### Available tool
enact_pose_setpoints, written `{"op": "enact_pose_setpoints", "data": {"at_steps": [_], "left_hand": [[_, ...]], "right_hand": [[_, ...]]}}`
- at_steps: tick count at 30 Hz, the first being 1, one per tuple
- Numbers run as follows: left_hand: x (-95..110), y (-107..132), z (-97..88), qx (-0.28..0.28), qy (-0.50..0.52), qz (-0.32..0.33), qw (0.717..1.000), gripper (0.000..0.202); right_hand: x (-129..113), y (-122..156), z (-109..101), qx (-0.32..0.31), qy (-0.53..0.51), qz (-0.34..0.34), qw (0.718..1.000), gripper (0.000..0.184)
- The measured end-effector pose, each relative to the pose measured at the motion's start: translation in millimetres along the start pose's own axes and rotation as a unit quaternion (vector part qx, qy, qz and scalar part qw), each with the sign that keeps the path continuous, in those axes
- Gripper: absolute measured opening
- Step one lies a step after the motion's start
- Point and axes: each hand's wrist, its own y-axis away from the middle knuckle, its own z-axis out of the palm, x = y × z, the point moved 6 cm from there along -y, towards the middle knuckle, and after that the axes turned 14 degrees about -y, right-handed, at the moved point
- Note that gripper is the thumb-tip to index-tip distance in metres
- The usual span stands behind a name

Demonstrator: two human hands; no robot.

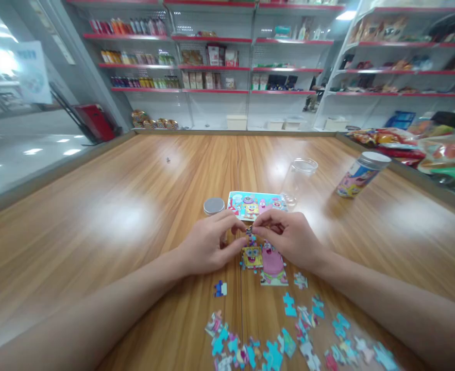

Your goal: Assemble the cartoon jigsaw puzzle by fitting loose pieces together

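- Left hand (207,247), right hand (289,237): fingertips together, pinching one puzzle piece (249,231) just above the assembled section (266,260).
- Reference picture (256,204): beyond the section.
- Loose pieces (289,345): nearer the person than the section.

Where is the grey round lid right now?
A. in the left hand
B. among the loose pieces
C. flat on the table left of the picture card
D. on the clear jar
C: the grey lid lies flat on the table, just left of the picture card, apart from the open clear jar.
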Motion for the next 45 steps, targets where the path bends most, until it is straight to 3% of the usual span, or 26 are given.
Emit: {"op": "enact_pose_setpoints", "data": {"at_steps": [4,9,14,20,32,37,41,43,45], "left_hand": [[-1.0,-1.4,4.8,-0.009,0.05,-0.034,0.998,0.012],[-11.1,7.4,11.8,-0.029,0.152,-0.093,0.983,0.019],[-12.2,12.9,9.1,-0.015,0.106,-0.087,0.99,0.016],[0.7,8.1,-0.5,0.039,0.04,-0.03,0.998,0.01],[-12.5,5.2,11.8,0.003,0.199,-0.101,0.975,0.016],[-11.0,4.8,16.9,-0.031,0.197,-0.087,0.976,0.016],[-11.2,3.3,5.8,0.021,0.137,-0.094,0.986,0.015],[-6.6,3.7,-4.1,0.057,0.088,-0.062,0.993,0.015],[2.8,5.5,-11.6,0.075,0.048,0.013,0.996,0.02]], "right_hand": [[-4.3,3.0,1.8,-0.013,-0.014,-0.006,1.0,0.011],[-9.0,7.7,3.1,-0.021,0.058,-0.07,0.996,0.014],[-13.4,11.3,-3.5,-0.005,0.087,-0.115,0.99,0.014],[-17.4,7.9,4.8,-0.047,0.094,-0.147,0.984,0.016],[-8.1,4.4,5.0,-0.038,0.099,-0.112,0.988,0.016],[-7.1,2.9,6.5,-0.043,0.093,-0.084,0.991,0.014],[-7.3,3.1,9.0,-0.069,0.107,-0.081,0.989,0.013],[-6.5,3.3,10.9,-0.09,0.115,-0.083,0.986,0.012],[-5.3,3.2,11.9,-0.101,0.114,-0.081,0.985,0.011]]}}
